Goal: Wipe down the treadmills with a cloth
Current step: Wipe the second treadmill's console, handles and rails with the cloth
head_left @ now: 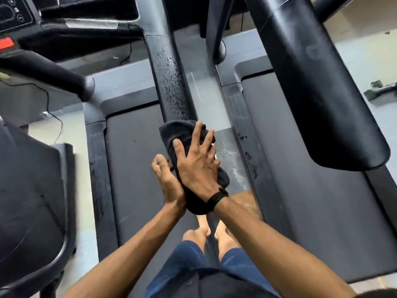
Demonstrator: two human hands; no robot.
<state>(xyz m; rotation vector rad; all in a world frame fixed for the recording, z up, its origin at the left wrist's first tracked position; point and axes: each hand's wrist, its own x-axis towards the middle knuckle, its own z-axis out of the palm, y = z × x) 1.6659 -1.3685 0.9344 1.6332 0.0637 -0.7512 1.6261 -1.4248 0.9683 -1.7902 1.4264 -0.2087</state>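
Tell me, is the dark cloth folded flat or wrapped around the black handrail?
Wrapped: the dark cloth curves over the black handrail, pressed by the right hand.

Bare arms, a black wristband on the right wrist, blue shorts.

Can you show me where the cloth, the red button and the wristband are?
cloth (178,131): head view, on its upper folded edge over the handrail.
red button (6,43): head view, on its red face, left console.
wristband (217,197): head view, on the dark band at the right wrist.
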